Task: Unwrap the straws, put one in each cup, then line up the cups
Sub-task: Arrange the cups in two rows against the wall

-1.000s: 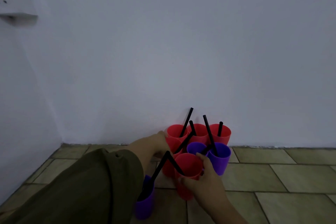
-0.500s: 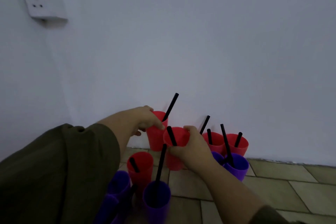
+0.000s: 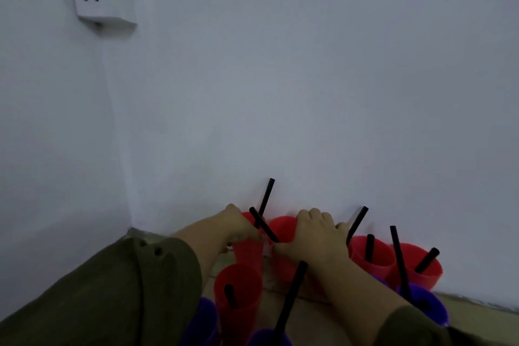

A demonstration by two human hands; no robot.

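Left hand (image 3: 238, 226) gripping 1 red cup (image 3: 248, 251), right hand (image 3: 317, 239) another (image 3: 282, 229); crossed straws (image 3: 264, 225) could snag, tipping both.

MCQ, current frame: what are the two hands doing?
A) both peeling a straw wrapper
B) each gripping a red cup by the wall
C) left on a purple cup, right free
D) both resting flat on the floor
B: the left hand wraps the leftmost red cup near the wall, and the right hand clasps the neighbouring red cup; both cups hold black straws.
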